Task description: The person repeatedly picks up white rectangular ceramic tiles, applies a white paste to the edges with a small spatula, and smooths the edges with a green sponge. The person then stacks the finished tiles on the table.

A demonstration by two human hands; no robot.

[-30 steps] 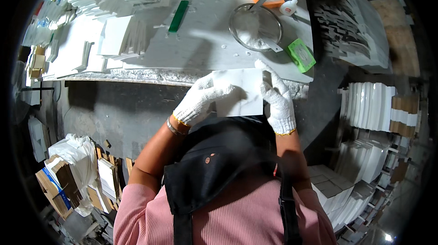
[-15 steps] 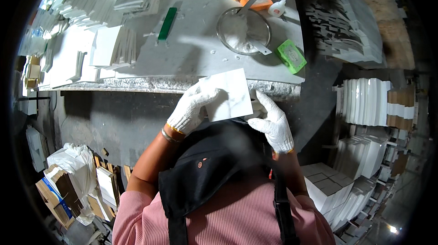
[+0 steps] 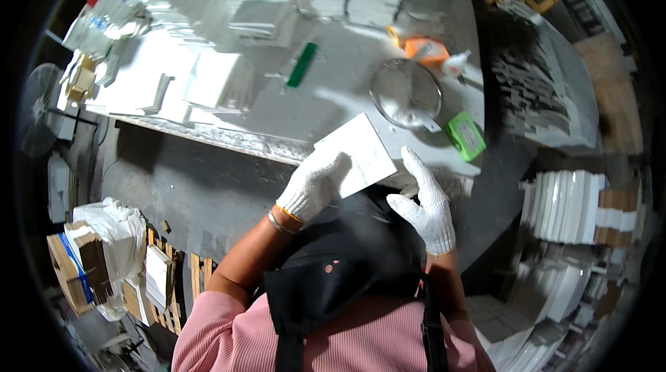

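Note:
My left hand (image 3: 309, 183), in a white knit glove, grips a square white tile (image 3: 362, 156) with faint grey veins by its left side. The tile is held tilted in front of the table's front edge. To its right, my gloved right hand (image 3: 429, 216) is open, thumb and fingers spread, a small gap from the tile's corner. Beyond it on the table (image 3: 329, 105) stands a metal bowl (image 3: 372, 88) of white powder, with a spatula (image 3: 426, 121) across its rim. A green pack (image 3: 465, 136) lies right of the bowl.
Behind the bowl are an orange block (image 3: 428, 52) and a white squeeze bottle (image 3: 456, 64). A green bar (image 3: 302, 65) lies mid-table. Tile stacks (image 3: 216, 81) fill the table's left and back. More stacked slabs (image 3: 563, 205) stand at right; cardboard boxes (image 3: 68, 271) sit lower left.
My right hand has come away from the tile and its fingers have spread. The tile has turned slightly in my left hand. The whole view has swung, shifting the table rightward and down.

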